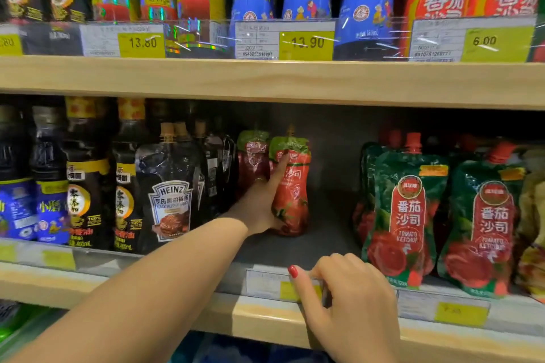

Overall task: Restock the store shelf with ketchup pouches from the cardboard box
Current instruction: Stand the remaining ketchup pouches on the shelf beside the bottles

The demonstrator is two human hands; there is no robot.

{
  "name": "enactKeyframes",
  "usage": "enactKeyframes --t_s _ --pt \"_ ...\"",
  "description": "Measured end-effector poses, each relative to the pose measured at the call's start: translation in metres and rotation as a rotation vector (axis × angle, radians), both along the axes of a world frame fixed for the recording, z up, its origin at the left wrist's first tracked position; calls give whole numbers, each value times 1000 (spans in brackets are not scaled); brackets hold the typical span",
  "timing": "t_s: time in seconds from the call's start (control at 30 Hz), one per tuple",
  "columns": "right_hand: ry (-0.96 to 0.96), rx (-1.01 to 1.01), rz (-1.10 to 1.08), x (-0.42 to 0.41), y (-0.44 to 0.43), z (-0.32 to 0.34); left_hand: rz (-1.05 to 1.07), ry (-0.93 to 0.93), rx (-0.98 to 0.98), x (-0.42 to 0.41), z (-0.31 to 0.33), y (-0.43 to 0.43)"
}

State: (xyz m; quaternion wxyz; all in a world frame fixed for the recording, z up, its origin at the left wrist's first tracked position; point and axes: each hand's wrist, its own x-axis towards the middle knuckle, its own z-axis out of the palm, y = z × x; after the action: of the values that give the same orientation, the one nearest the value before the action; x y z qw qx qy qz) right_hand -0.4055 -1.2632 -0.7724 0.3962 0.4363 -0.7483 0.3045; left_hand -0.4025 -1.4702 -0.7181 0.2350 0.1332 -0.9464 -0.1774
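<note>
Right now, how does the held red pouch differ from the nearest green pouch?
The red pouch is curvy with a green top; the green pouch is boxier with a red label. The red pouch sits far back, gripped by the left hand; the green pouch stands untouched up front. Both are upright.

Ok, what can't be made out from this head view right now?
- Cardboard box: outside the head view's frame.
- Left hand grip on the red, green-topped plastic ketchup pouch: fingers beyond the forefinger are hidden by the hand itself.
- Second red pouch behind it: largely hidden by the front pouch and hand.
- Clear plastic price-label strip: print blurred, partly covered by the right hand gripping it.
</note>
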Motion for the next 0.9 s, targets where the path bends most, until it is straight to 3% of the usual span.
enactKeyframes --t_s 0.67,0.9 --pt "-35 4 24 -2 -1 -3 50 10 7 -18 0 -8" --pt "-73 -9 42 -2 2 2 117 185 -72 29 17 23"
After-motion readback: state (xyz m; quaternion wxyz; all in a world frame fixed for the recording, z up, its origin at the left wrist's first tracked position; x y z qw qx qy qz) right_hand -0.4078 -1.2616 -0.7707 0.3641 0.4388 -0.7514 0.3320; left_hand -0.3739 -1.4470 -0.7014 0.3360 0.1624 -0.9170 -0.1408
